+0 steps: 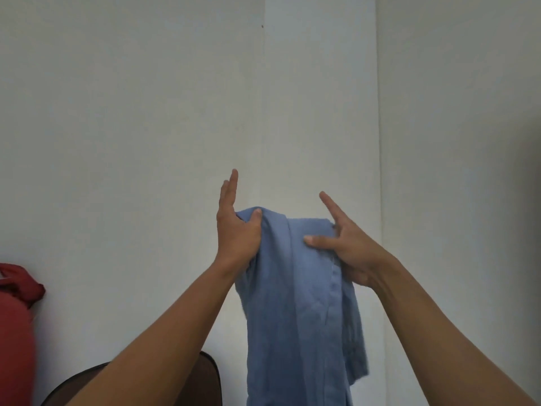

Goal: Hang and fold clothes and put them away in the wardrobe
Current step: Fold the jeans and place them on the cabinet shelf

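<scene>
Held up before the white wall (pixel 146 112), blue shirt (pixel 292 317) hangs with its long axis vertical, top edge up, body drooping below the grip: left hand (pixel 234 235) thumb-pinches the top-left corner, right hand (pixel 348 247) pinches the top-right.

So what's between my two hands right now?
The head view shows the bunched top of the blue shirt between the left hand and right hand, both pinching it.

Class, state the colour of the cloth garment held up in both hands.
Plain light blue: the soft button-front garment shows it best in the head view.
</scene>
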`<act>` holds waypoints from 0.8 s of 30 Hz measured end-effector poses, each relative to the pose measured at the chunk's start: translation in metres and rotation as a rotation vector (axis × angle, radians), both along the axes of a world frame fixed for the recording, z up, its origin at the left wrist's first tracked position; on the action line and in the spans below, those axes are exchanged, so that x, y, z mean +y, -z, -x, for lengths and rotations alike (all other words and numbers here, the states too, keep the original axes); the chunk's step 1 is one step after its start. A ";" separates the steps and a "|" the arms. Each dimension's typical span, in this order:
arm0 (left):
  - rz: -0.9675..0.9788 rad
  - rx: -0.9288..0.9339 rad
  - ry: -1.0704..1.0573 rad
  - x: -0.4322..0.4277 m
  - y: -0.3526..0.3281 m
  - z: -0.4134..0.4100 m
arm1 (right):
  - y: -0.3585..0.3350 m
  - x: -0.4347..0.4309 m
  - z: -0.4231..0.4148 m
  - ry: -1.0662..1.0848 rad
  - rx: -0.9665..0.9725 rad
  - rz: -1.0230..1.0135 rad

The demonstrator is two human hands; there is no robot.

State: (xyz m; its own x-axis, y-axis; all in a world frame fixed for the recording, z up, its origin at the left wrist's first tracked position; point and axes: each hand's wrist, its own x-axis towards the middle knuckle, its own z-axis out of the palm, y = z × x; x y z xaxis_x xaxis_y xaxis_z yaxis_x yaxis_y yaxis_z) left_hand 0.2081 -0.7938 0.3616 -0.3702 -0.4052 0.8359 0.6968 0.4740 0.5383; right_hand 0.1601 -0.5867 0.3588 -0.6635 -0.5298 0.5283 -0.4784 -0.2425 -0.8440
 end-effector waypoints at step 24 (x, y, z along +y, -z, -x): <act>0.411 -0.038 -0.054 -0.017 -0.018 -0.014 | -0.006 0.013 0.017 0.234 0.149 0.168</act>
